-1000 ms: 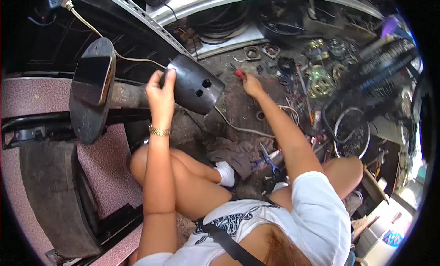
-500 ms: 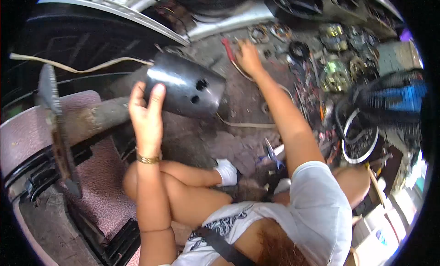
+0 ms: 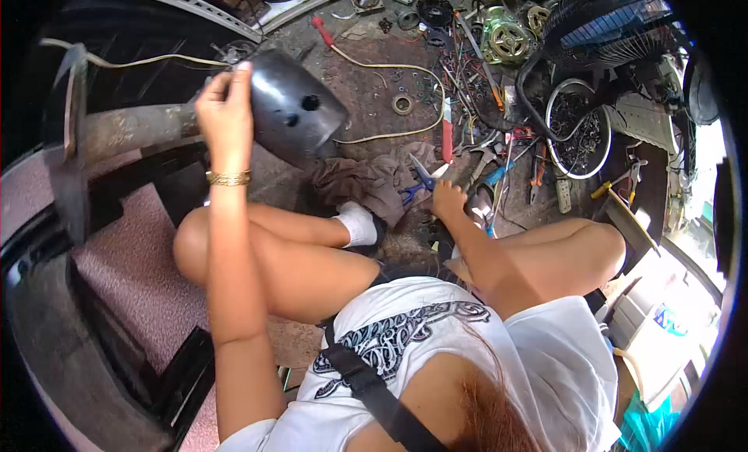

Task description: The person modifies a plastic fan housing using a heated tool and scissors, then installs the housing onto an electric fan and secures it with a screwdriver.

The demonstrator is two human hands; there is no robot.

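My left hand (image 3: 224,105) is closed on the near left edge of a black tapered housing (image 3: 284,101) with two round holes, the thumb pressed along its side. A pale flat cord (image 3: 167,58) runs off to its left, and another length of cord (image 3: 397,132) leaves its lower right end. My right hand (image 3: 449,199) is low over the floor, fingers somewhat apart, right beside blue-handled scissors (image 3: 421,183). Whether the fingertips touch the scissors I cannot tell. A brown cloth (image 3: 358,187) lies crumpled left of the scissors.
A red-handled tool (image 3: 447,136) lies above my right hand. Nearby are a tape roll (image 3: 402,104), pliers (image 3: 538,175) and a red piece (image 3: 321,31) by the cord. A white-rimmed basin (image 3: 580,128) and a fan (image 3: 608,31) stand at right; a grey pipe (image 3: 140,132) at left.
My right hand has drawn back from the red piece at the far side to beside the scissors. My left hand still holds the housing. The whole view has shifted.
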